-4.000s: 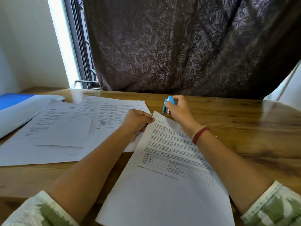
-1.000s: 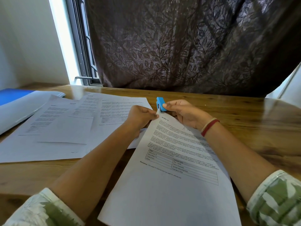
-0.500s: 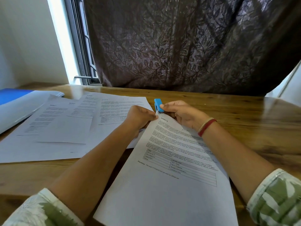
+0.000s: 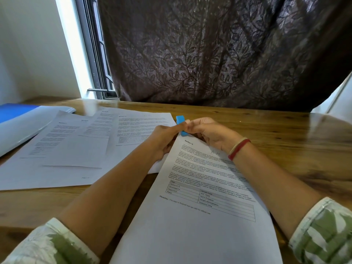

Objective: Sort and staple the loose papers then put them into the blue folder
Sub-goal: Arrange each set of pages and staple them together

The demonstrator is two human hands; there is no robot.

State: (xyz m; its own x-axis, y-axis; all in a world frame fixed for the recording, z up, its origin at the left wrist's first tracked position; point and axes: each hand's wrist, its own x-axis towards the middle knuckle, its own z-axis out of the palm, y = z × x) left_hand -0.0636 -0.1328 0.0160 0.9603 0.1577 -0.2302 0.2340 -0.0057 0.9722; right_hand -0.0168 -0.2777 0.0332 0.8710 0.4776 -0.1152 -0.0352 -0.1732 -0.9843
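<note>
A small blue stapler (image 4: 180, 120) sits at the top left corner of the printed paper stack (image 4: 200, 210) headed "Section 10", which lies slanted on the wooden table (image 4: 285, 141). My right hand (image 4: 211, 133) pinches the stapler from the right. My left hand (image 4: 163, 139) grips the stack's corner with curled fingers, and its thumb lies against the stapler. Several loose printed sheets (image 4: 76, 147) are fanned out to the left. The blue folder (image 4: 13, 111) lies open at the far left edge, with a pale cover flap (image 4: 24, 128) over it.
A dark patterned curtain (image 4: 209, 54) hangs behind the table's far edge, with a window frame (image 4: 95, 54) to its left. Bare wood shows to the right of the stack and along the front left.
My right hand has lowered and brought the stapler from above the stack onto its top left corner. My left thumb has moved up against the stapler.
</note>
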